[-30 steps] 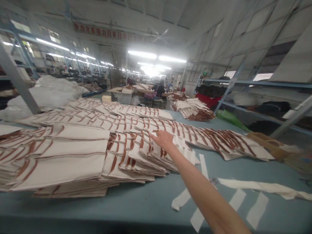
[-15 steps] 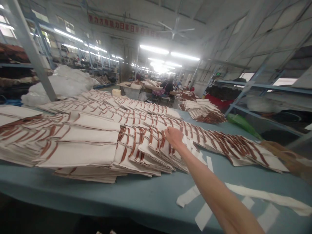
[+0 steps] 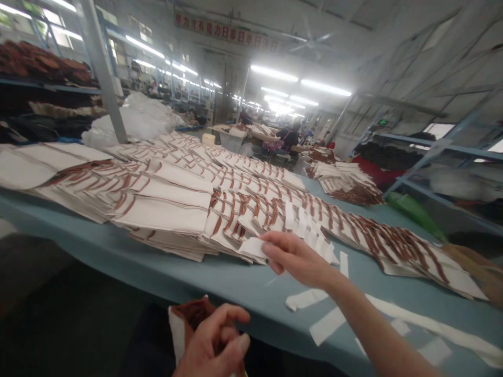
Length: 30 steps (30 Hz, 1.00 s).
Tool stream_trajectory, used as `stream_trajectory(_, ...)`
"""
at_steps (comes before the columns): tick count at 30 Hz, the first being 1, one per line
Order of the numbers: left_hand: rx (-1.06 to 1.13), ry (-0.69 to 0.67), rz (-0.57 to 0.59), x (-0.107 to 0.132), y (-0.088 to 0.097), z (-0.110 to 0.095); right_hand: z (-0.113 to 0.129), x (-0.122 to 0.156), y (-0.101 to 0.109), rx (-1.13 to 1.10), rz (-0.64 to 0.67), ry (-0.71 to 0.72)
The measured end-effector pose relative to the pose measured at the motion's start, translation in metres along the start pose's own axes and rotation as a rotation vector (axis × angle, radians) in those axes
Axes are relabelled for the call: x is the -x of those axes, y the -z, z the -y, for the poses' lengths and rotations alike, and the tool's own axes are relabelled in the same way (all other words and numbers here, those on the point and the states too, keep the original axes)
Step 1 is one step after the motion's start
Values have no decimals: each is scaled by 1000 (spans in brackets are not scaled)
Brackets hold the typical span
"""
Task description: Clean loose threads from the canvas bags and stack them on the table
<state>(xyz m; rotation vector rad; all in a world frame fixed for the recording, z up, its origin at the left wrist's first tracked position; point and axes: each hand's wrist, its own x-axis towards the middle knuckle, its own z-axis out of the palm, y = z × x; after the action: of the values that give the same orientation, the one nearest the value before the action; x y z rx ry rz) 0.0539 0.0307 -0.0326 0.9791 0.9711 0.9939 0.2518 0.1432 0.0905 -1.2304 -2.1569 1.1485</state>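
We had drawn our right hand [image 3: 296, 256] off the pile [image 3: 223, 214], fingers pinched on a strip [image 3: 251, 246] above the table's [image 3: 236, 277] near side. Our left hand [image 3: 216, 343] had appeared below the table, half-curled at a bag [image 3: 178, 329] (grip unclear), bringing both pieces, we judged, within easy reach.

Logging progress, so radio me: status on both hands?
Right hand pinching white strip. Left hand at brown-and-white piece, grip unclear. Loose strips on table.
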Motion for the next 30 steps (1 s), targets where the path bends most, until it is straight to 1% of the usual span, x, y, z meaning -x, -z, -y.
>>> stream_trajectory(2,152,6,58,3,-9,-8,10,21,-23,-221,90,-21)
stream_trajectory(3,220,1,85,6,-13,-10,14,32,-33,-288,122,-51)
stream_trajectory(5,341,-7,111,14,-16,-12,19,54,-50,-347,156,-114)
stream_trajectory(8,427,0,49,26,-17,-12,20,82,-66,-319,123,-170)
stream_trajectory(10,368,-6,-22,33,-17,-13,17,96,-73,-278,94,-214)
stream_trajectory(14,120,-60,-164,41,-20,-21,5,117,-84,-289,85,-298)
stream_trajectory(15,88,-61,-182,43,-21,-23,3,121,-86,-293,88,-303)
stream_trajectory(17,91,-27,-179,44,-22,-27,-1,128,-89,-285,105,-305)
stream_trajectory(19,154,52,-133,46,-21,-29,-3,134,-91,-269,124,-316)
stream_trajectory(20,188,95,-101,47,-21,-30,-3,135,-90,-257,108,-316)
stream_trajectory(22,242,171,-43,48,-20,-31,-2,134,-90,-230,3,-289)
stream_trajectory(25,294,265,34,50,-21,-32,1,126,-90,-188,-177,-203)
stream_trajectory(26,310,286,54,50,-21,-31,2,122,-91,-174,-205,-177)
stream_trajectory(28,313,303,80,49,-23,-30,5,113,-94,-145,-218,-132)
stream_trajectory(30,229,264,46,48,-22,-29,6,104,-96,-109,-228,-76)
